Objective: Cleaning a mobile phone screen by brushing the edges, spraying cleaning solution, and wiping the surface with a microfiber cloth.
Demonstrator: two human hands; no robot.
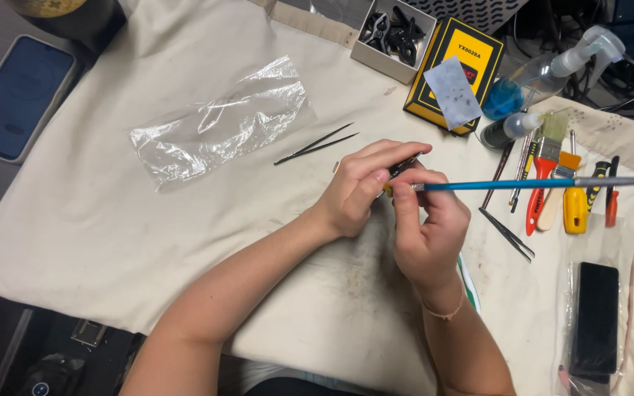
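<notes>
Both hands meet mid-surface, over the cream cloth point(148, 213). Left hand point(361, 187) has its fingers clamped on a small dark part point(403, 166), only a sliver showing between thumb and forefinger; can't tell what it is. Right hand point(427, 227) has fingers pinched together on the ferrule end of a thin blue-handled brush point(522, 184), tip touching the dark part, handle running out toward 3 o'clock over the tool row

Handling, my read: brush is light, stiff along the handle, soft at the bristles. Gripping close to the ferrule as now gives control; the long tail would wobble if held further back. The dark part looks small, rigid, easy to drop or flick away, so pinch it at the edges and keep it low over the cloth

Looks: brush handle teal-blue with silver ferrule and grey far end; part is black, slightly glossy

Around the hands:
- black tweezers point(315, 144) at 11 o'clock, just beside the left hand
- crumpled clear plastic bag point(218, 125) at 10 o'clock, well apart
- yellow-and-black box point(455, 73) at 1 o'clock with a grey wipe lying on it
- spray bottle of blue liquid point(544, 73) at 2 o'clock
- red-handled paintbrush point(543, 172) and yellow screwdriver point(573, 198) at 3 o'clock, under the brush handle
- second tweezers point(506, 233) near the right hand at 4 o'clock
</notes>
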